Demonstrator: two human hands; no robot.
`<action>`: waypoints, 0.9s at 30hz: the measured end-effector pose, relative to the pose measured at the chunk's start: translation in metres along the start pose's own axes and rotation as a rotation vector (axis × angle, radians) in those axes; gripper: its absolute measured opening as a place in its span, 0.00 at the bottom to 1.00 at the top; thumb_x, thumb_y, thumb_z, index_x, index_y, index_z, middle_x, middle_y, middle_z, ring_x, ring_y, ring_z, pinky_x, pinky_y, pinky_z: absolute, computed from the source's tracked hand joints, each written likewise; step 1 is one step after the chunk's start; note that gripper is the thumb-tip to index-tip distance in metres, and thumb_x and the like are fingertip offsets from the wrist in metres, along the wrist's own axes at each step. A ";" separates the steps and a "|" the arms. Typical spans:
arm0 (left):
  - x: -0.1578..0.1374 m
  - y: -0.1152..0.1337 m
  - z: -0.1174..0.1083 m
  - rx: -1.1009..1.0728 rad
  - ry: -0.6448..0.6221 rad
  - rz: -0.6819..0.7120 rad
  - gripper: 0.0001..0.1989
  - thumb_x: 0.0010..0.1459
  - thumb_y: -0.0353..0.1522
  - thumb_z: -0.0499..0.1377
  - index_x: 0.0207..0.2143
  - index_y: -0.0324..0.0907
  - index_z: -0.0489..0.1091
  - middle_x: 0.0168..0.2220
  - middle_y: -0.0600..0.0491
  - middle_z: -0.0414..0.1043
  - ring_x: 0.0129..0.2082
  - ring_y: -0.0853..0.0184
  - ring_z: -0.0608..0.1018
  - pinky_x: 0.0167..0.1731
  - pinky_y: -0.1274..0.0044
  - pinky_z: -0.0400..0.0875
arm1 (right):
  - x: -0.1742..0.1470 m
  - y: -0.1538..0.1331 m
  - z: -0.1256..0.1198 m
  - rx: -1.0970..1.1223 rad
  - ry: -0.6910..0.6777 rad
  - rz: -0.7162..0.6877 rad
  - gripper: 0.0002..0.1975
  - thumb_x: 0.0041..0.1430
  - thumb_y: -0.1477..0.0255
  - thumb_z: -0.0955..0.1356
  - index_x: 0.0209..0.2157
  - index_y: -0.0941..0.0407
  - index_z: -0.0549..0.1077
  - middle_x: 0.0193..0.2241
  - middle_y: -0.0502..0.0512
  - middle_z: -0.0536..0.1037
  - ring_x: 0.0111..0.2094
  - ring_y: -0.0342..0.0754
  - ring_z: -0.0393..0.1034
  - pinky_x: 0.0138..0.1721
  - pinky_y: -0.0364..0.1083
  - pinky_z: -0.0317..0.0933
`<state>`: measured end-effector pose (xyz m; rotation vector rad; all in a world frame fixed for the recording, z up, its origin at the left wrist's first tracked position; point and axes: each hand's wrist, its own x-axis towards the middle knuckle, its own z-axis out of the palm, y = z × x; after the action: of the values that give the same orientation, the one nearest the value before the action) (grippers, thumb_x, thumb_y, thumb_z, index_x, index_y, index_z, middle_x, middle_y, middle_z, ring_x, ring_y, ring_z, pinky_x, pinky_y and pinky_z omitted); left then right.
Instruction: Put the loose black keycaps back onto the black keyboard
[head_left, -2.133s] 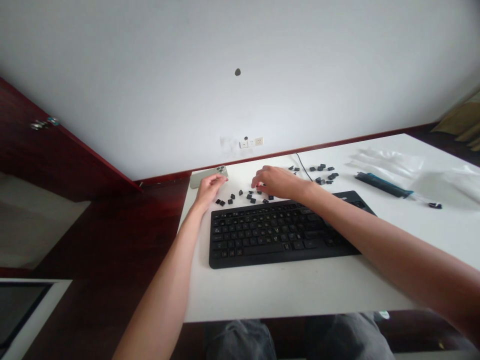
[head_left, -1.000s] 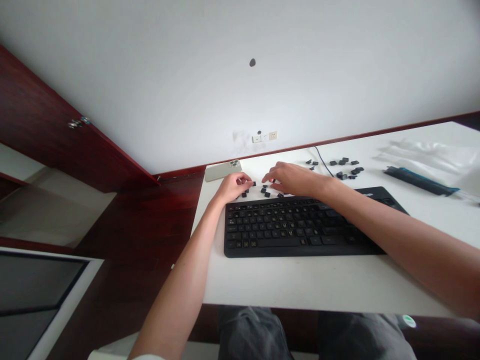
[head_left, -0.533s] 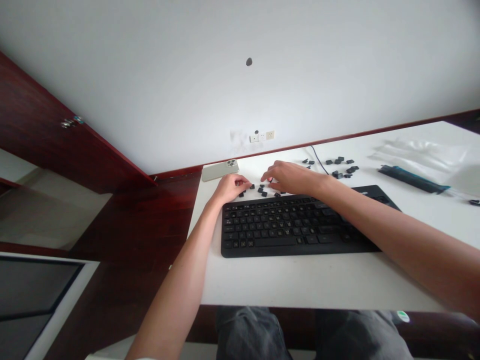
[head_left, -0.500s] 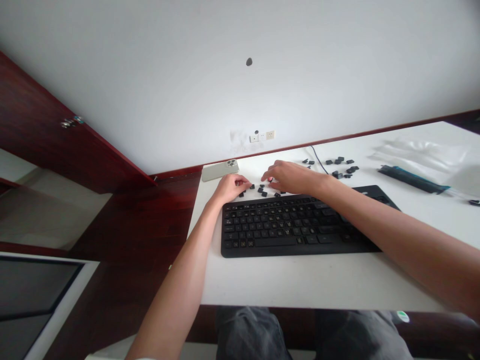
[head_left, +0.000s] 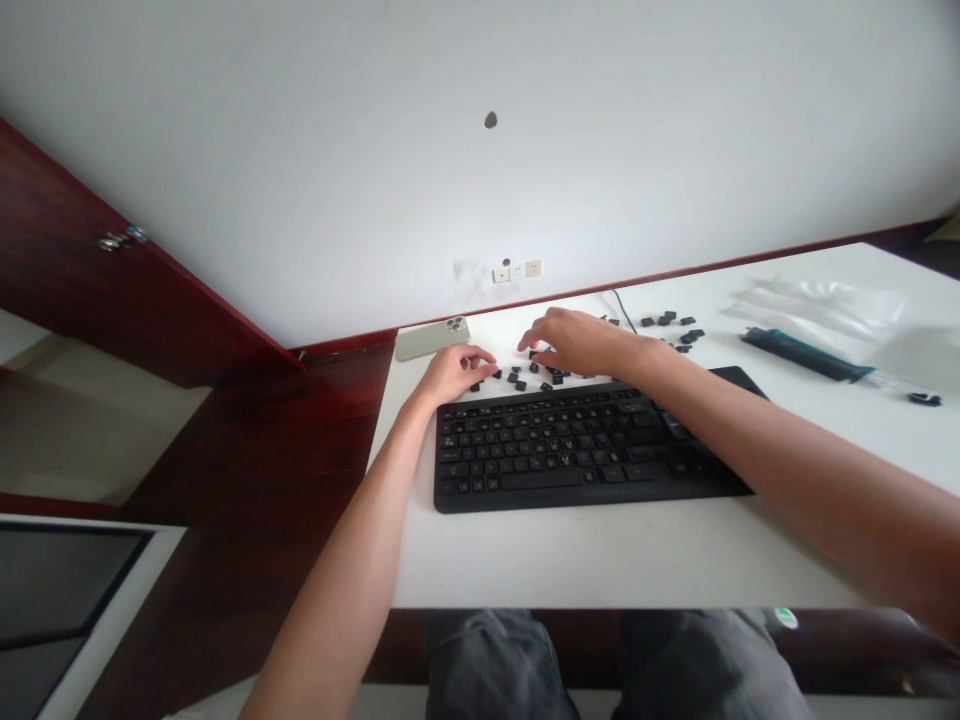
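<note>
A black keyboard (head_left: 517,450) lies on the white table, with bare switch spots showing where some caps are off. Small black keycaps (head_left: 520,385) are scattered just behind it. My left hand (head_left: 450,372) rests beside the keyboard's back left corner, thumb and forefinger apart, close to a keycap (head_left: 498,374). Over the loose caps hovers my right hand (head_left: 574,342), palm down with bent, parted fingers. One keycap (head_left: 533,354) shows between its forefinger and thumb; it appears unheld. My right forearm covers part of the keyboard's right side.
A phone (head_left: 431,340) lies at the table's back left corner. Further right are more keycaps (head_left: 666,319), a cable (head_left: 624,310), a dark pouch-like item with a blue edge (head_left: 802,355) and clear plastic wrapping (head_left: 825,305). Wall sockets (head_left: 517,271) sit behind the table.
The view has shifted slightly. My right hand has risen a little and its fingers have parted, so more keycaps show beneath it. My left thumb and forefinger have spread slightly.
</note>
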<state>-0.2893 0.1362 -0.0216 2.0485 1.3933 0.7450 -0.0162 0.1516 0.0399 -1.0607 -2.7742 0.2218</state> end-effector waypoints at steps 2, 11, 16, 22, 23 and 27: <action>0.000 0.001 0.000 0.007 -0.006 0.015 0.17 0.57 0.46 0.69 0.41 0.44 0.85 0.32 0.51 0.79 0.32 0.65 0.73 0.34 0.74 0.64 | 0.000 0.000 0.000 -0.005 0.004 -0.013 0.17 0.68 0.74 0.67 0.53 0.55 0.83 0.46 0.61 0.86 0.49 0.58 0.77 0.49 0.54 0.69; 0.001 0.012 0.002 -0.241 0.118 -0.017 0.16 0.55 0.45 0.70 0.35 0.41 0.83 0.29 0.51 0.77 0.29 0.68 0.71 0.31 0.75 0.62 | 0.002 -0.006 -0.004 0.103 0.156 -0.137 0.11 0.65 0.76 0.71 0.47 0.55 0.83 0.44 0.58 0.85 0.46 0.54 0.77 0.49 0.51 0.67; -0.001 0.033 0.001 -0.470 0.100 -0.061 0.17 0.51 0.45 0.71 0.30 0.40 0.79 0.24 0.55 0.70 0.25 0.71 0.66 0.28 0.76 0.57 | 0.001 -0.020 -0.008 0.195 0.299 -0.253 0.05 0.65 0.74 0.72 0.42 0.56 0.81 0.42 0.58 0.82 0.41 0.52 0.76 0.43 0.48 0.65; -0.003 0.039 0.002 -0.602 0.094 -0.087 0.19 0.50 0.47 0.71 0.26 0.41 0.74 0.20 0.58 0.58 0.22 0.73 0.58 0.24 0.75 0.49 | 0.001 -0.027 -0.005 0.215 0.349 -0.311 0.07 0.68 0.75 0.68 0.39 0.57 0.80 0.38 0.59 0.81 0.39 0.52 0.76 0.41 0.48 0.65; -0.003 0.039 0.003 -0.613 0.094 -0.084 0.20 0.50 0.47 0.72 0.26 0.41 0.74 0.20 0.58 0.57 0.22 0.73 0.58 0.24 0.75 0.49 | 0.001 -0.028 -0.005 0.217 0.356 -0.312 0.07 0.68 0.75 0.68 0.39 0.57 0.80 0.40 0.59 0.81 0.39 0.52 0.76 0.41 0.48 0.65; -0.003 0.039 0.002 -0.624 0.083 -0.063 0.20 0.50 0.48 0.72 0.26 0.41 0.76 0.20 0.58 0.58 0.22 0.74 0.57 0.24 0.75 0.48 | 0.001 -0.031 -0.004 0.228 0.363 -0.309 0.09 0.68 0.74 0.66 0.39 0.56 0.80 0.42 0.60 0.82 0.41 0.53 0.76 0.44 0.49 0.66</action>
<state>-0.2636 0.1209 0.0038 1.4928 1.0780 1.0840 -0.0357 0.1296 0.0502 -0.5454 -2.4659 0.2667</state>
